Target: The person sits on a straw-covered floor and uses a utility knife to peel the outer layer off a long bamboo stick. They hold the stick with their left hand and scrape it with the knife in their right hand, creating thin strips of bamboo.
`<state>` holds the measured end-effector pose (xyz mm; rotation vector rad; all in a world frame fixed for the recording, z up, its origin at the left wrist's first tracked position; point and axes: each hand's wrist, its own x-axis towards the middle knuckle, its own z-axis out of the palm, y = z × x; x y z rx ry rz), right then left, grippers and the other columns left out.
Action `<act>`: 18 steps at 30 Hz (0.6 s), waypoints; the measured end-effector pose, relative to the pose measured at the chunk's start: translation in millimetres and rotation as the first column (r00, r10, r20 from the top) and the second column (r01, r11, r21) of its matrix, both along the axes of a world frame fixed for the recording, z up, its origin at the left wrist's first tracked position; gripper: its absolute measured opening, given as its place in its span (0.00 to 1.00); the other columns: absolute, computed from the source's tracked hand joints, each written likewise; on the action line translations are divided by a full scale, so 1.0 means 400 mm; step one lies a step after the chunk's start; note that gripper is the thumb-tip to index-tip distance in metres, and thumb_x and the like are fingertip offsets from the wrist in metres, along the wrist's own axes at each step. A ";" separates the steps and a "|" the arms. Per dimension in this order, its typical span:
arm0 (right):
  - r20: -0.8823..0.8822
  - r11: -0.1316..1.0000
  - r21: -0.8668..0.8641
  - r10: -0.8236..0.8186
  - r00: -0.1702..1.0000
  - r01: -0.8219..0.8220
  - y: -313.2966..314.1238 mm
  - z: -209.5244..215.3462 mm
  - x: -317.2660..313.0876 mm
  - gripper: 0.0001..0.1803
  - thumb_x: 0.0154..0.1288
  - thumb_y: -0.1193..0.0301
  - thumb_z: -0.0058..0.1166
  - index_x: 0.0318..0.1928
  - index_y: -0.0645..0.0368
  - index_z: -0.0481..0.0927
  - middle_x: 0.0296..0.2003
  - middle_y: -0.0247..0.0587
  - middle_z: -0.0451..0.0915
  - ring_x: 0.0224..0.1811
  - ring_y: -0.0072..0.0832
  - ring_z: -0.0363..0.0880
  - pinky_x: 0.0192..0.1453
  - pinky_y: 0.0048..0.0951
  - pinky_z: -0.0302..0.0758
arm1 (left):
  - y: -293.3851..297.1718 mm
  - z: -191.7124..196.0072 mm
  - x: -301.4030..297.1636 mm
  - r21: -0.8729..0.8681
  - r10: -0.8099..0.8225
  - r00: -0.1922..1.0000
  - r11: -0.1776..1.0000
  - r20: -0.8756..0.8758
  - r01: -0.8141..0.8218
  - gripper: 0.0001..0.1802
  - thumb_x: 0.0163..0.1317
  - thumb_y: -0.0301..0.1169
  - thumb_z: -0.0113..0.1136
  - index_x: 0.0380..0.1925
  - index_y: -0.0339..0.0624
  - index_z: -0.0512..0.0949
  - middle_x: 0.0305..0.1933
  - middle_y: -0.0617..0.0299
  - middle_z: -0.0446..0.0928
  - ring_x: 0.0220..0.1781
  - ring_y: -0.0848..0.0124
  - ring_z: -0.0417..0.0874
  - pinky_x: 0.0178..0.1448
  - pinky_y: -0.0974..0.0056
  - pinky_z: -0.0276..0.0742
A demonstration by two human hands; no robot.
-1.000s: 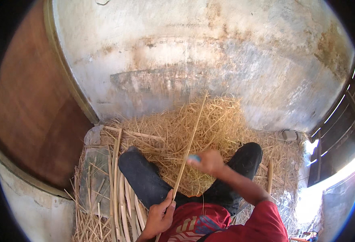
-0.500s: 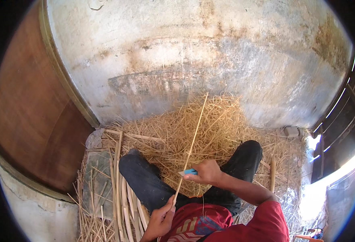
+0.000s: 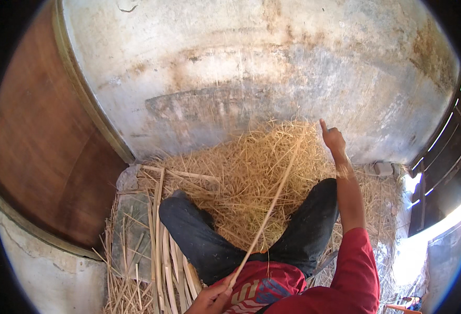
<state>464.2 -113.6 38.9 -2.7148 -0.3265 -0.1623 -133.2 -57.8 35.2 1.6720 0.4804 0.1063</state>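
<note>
My left hand [image 3: 213, 297] is closed around the lower end of a long, thin bamboo strip [image 3: 270, 209]. The strip slants up and away to the right, over my lap and the pile of shavings. At the end of my outstretched arm, my right hand [image 3: 335, 140] is beyond the strip's far tip, near the wall. Its fingers are curled round the blue-handled cutter knife, which is almost wholly hidden in the grip; the blade cannot be made out.
A heap of pale curled shavings [image 3: 272, 152] lies between my bent legs and the stained wall [image 3: 241, 68]. Several split bamboo lengths [image 3: 162, 256] lie by my left knee, over a grey slab [image 3: 131, 230]. A brown door panel [image 3: 47, 146] stands at the left.
My right hand has swept the knife forward and right, from the middle of the strip to past its tip. The strip has tilted further right; my left hand still grips its lower end.
</note>
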 end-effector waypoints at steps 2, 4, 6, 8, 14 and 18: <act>-0.126 0.997 -0.066 0.039 0.991 -0.048 0.001 0.001 -0.016 0.51 0.62 0.29 0.22 0.37 0.66 0.82 0.37 0.55 0.82 0.44 0.44 0.81 0.48 0.47 0.75 | 0.018 -0.028 -0.010 -0.097 0.060 0.990 0.993 -0.129 -0.073 0.24 0.72 0.36 0.45 0.59 0.28 0.67 0.57 0.58 0.73 0.58 0.72 0.70 0.62 0.69 0.64; -0.143 0.954 -0.216 0.182 0.973 -0.210 0.028 -0.024 -0.108 0.51 0.60 0.28 0.22 0.35 0.65 0.82 0.35 0.53 0.82 0.42 0.45 0.81 0.49 0.50 0.73 | 0.032 -0.015 0.031 -0.112 0.157 0.986 0.980 -0.061 -0.163 0.23 0.71 0.31 0.45 0.62 0.30 0.64 0.33 0.68 0.68 0.33 0.81 0.66 0.38 0.74 0.62; -0.158 0.926 -0.127 0.335 0.929 -0.356 0.043 -0.046 -0.224 0.52 0.55 0.24 0.26 0.31 0.66 0.82 0.32 0.55 0.81 0.39 0.47 0.81 0.48 0.51 0.73 | 0.048 -0.015 0.069 -0.207 0.239 0.971 0.950 0.001 -0.233 0.24 0.71 0.31 0.46 0.64 0.34 0.62 0.19 0.74 0.61 0.21 0.87 0.61 0.25 0.79 0.58; -0.291 0.866 -0.049 0.464 0.837 -0.498 0.066 -0.017 -0.401 0.51 0.54 0.24 0.28 0.31 0.62 0.83 0.25 0.55 0.80 0.33 0.48 0.81 0.41 0.47 0.74 | 0.072 -0.034 0.095 -0.233 0.256 0.964 0.944 0.066 -0.235 0.24 0.71 0.30 0.46 0.64 0.35 0.62 0.19 0.75 0.62 0.20 0.86 0.61 0.24 0.78 0.58; 0.094 0.414 0.036 0.905 0.415 -0.910 0.044 -0.041 -0.748 0.35 0.54 0.33 0.49 0.22 0.56 0.81 0.13 0.45 0.73 0.16 0.41 0.76 0.22 0.40 0.71 | 0.087 -0.062 0.159 -0.313 0.242 0.955 0.933 0.173 -0.180 0.24 0.71 0.29 0.45 0.64 0.33 0.61 0.19 0.73 0.62 0.18 0.85 0.61 0.22 0.77 0.58; 0.273 0.475 -0.021 0.849 0.452 -0.880 0.091 -0.028 -0.664 0.34 0.53 0.36 0.53 0.16 0.55 0.76 0.09 0.43 0.70 0.11 0.40 0.73 0.17 0.39 0.68 | 0.075 -0.037 0.157 -0.335 0.273 0.948 0.919 0.163 -0.207 0.24 0.71 0.29 0.45 0.64 0.33 0.61 0.19 0.73 0.62 0.19 0.85 0.61 0.22 0.77 0.58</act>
